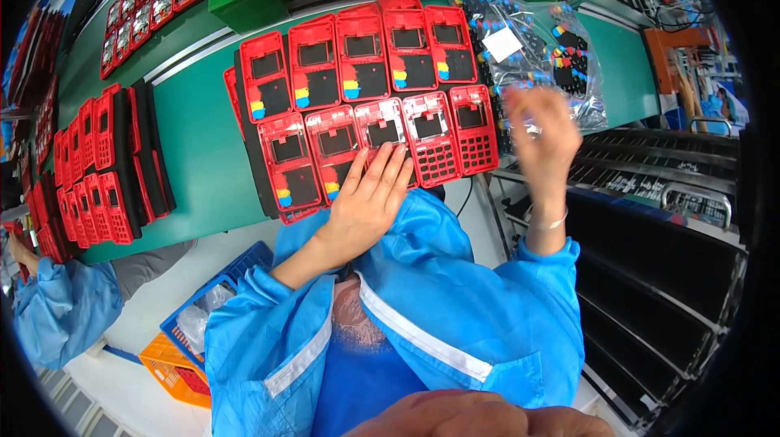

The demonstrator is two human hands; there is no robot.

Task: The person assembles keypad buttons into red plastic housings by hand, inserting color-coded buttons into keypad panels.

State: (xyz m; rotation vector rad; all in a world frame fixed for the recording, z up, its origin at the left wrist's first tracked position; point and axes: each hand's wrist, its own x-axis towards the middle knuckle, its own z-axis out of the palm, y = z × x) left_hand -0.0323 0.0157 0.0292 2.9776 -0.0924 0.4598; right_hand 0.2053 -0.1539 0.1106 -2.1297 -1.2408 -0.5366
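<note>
My left hand (366, 205) lies with fingers stretched over a red phone housing (379, 116) in the near row, covering its lower half. My right hand (546, 132) is raised at the right, above the near side of a clear plastic bag (597, 84); motion blurs its fingers, so I cannot see whether they hold anything. Black rubber keypads (569, 71) with blue, red and yellow tips fill the bag. Two housings at the right of the near row, such as the end housing (474, 130), show black keys in their holes. Several others show colored tips at the lower left.
More red housings (93, 169) stand stacked at the left on the green bench (195, 136). A green shelf (244, 10) holds others at the back. Black racks (650, 274) stand at right. Blue and orange crates (175, 364) sit below, near another person's blue sleeve (69, 307).
</note>
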